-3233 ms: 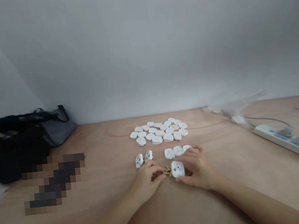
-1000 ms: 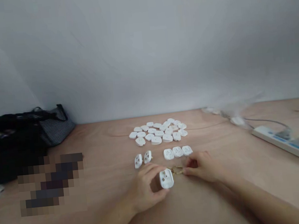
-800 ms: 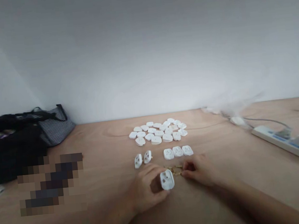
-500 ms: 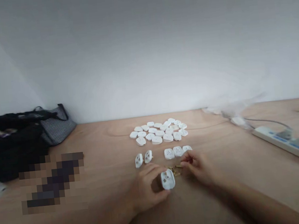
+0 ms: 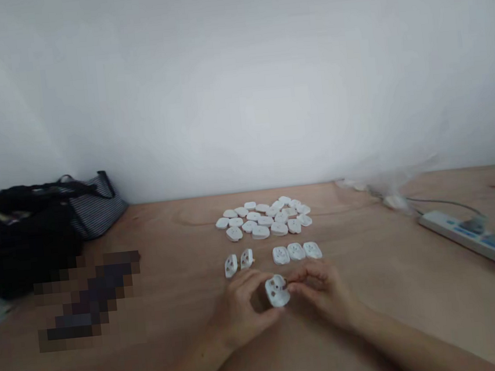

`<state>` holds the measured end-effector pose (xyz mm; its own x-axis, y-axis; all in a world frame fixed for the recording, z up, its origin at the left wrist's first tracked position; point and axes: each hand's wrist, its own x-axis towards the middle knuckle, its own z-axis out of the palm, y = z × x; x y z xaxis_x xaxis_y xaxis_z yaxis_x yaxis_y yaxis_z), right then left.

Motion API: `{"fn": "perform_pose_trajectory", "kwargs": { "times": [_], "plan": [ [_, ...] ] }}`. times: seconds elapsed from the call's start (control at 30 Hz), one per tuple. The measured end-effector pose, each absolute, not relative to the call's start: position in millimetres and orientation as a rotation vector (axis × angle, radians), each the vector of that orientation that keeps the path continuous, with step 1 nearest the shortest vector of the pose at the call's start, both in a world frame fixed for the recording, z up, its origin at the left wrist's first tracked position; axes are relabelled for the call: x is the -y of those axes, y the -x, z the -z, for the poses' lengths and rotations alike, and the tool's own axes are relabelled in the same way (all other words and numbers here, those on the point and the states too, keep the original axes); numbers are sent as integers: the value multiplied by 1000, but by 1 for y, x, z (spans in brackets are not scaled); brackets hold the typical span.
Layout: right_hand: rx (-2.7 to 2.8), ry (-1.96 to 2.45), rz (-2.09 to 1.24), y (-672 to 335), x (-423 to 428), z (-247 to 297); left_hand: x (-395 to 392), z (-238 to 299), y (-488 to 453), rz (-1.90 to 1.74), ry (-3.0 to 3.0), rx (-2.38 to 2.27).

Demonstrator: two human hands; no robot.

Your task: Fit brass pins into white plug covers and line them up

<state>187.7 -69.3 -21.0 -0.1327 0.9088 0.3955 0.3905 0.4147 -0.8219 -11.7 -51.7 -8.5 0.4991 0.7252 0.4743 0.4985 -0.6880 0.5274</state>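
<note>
My left hand (image 5: 246, 308) grips a white plastic plug housing (image 5: 276, 300) between thumb and fingers, its hollow side with slots facing me. At the housing's right edge, my right hand (image 5: 325, 292) pinches a small brass pin (image 5: 287, 284), mostly covered by the fingertips. Just beyond my left hand, two plug housings stand on edge, a left one (image 5: 231, 266) and a right one (image 5: 246, 259) with brass showing behind it. Farther right lie three housings in a row, the middle one (image 5: 296, 251) hollow side up. The loose brass pins are hidden now.
Several more white plug housings (image 5: 261, 232) lie in a cluster farther back on the wooden table (image 5: 169, 239). A power strip (image 5: 475, 236) and clear plastic bag (image 5: 392, 186) are at right. Dark bags (image 5: 25, 242) and a blurred-out dark item (image 5: 92, 299) are at left.
My right hand has moved left from the loose brass pins to the housing's right edge, bringing a pin. The housing has tilted slightly and shifted up in my left hand.
</note>
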Motion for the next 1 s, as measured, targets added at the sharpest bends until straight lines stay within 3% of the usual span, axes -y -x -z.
{"fn": "perform_pose_trajectory", "kwargs": {
  "times": [0.13, 0.53, 1.0],
  "plan": [
    [1893, 1175, -416, -188, 71, 18, 53, 7, 10, -1009, -2444, -1010],
    [2028, 1083, -90, -184, 76, 19, 56, 9, 9, -1069, -2505, -949],
    [2057, 1048, -681, -197, 63, 22, 53, 13, 13, -871, -2146, -1062]
  ]
}}
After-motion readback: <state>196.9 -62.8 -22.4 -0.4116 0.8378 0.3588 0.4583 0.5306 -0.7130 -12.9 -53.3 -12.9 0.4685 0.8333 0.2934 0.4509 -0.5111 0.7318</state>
